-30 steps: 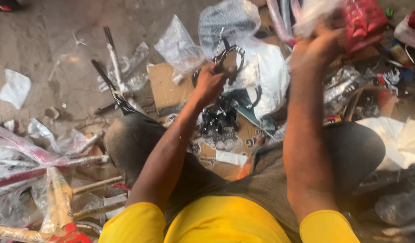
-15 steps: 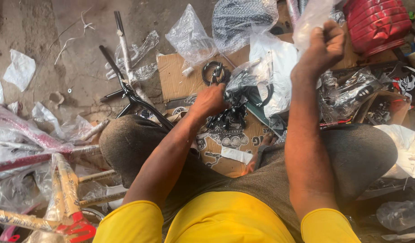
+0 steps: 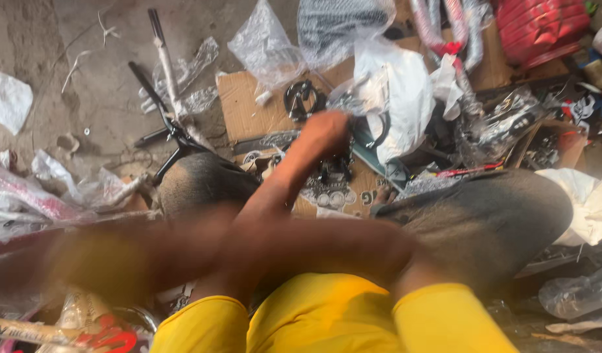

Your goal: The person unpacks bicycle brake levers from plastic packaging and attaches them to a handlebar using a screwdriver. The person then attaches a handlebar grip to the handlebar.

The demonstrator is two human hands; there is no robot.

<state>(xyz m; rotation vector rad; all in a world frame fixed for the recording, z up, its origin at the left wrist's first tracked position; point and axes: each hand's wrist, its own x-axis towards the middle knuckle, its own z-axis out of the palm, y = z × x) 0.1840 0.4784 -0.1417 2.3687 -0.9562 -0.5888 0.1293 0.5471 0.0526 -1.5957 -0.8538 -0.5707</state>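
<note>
At the left edge of the floor (image 3: 65, 39) my right hand (image 3: 72, 261) is only a yellowish smear over the plastic-wrapped frame tubes (image 3: 26, 209), so I cannot tell whether its grip is wide, narrow or holding anything. An arm that blurred, crossed over my lap, could well knock into those tubes or snag their loose wrap. Next along, a black handlebar piece (image 3: 167, 131) lies on the bare floor just beside the left edge of the cardboard sheet (image 3: 245, 108). My left hand (image 3: 328, 129) reaches out over the middle of that cardboard, fingers bent down and hidden. I cannot say if it has closed on a part. The small black metal parts (image 3: 333, 171) sit heaped directly under it, near the cardboard's near edge. Groping there unseen, I risk scattering them into the clutter or pinching a finger. The white plastic bag (image 3: 405, 98) touching the heap on the right could slide over it and hide pieces.
</note>
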